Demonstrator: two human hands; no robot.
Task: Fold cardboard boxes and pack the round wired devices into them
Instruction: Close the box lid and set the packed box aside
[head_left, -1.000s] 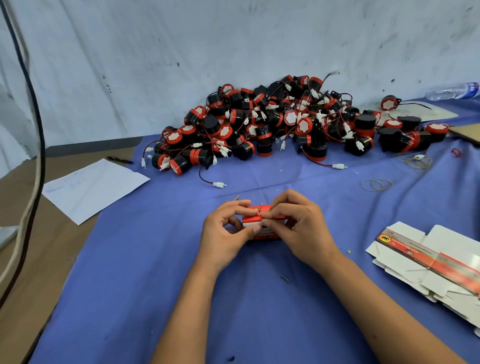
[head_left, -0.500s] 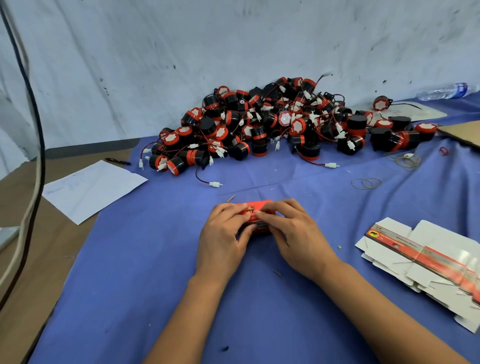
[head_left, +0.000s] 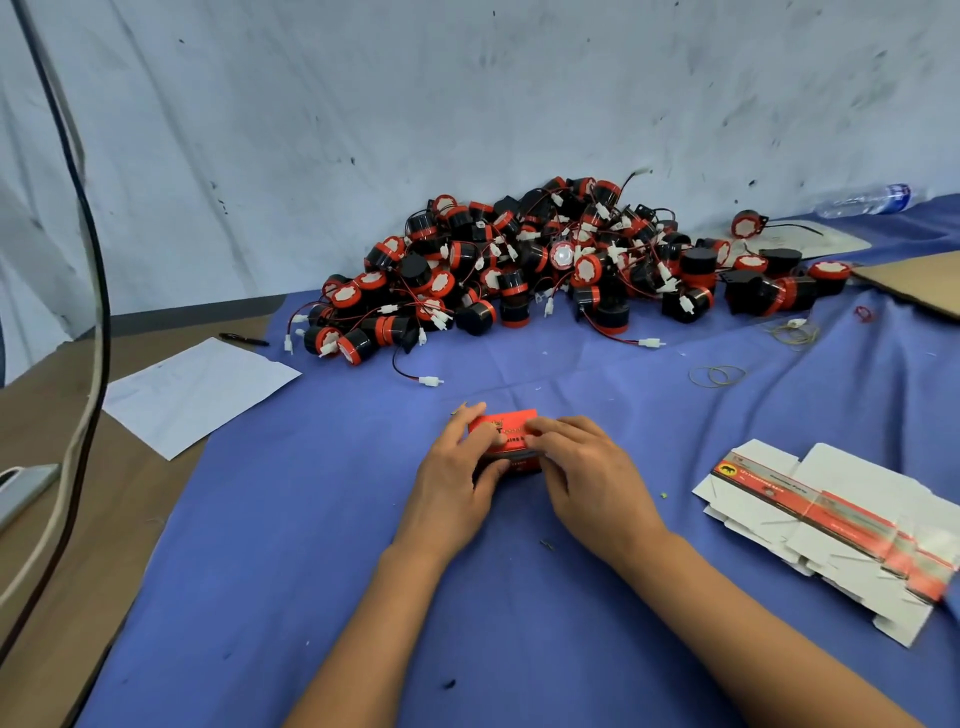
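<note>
1. A blue cloth covers most of the table, whose bare brown top shows along the left edge.
2. A large pile of round wired devices, black with red rims and red wires ending in white plugs, lies at the far side of the cloth against a pale wall.
3. A stack of flat, unfolded cardboard boxes, white with a red printed strip, rests on the cloth to the right of the person's arms.
4. A white sheet of paper lies at the cloth's left edge, with a dark pen just beyond it.
5. The left hand wraps around the left end of a small red box, fingers curled over its top and thumb at its near side.
6. The right hand grips the same box from the right, fingers bent over its top face.
7. The red box sits low on the cloth at the centre, between both hands, well apart from the pile.
8. Some rubber bands lie on the cloth to the right.
</note>
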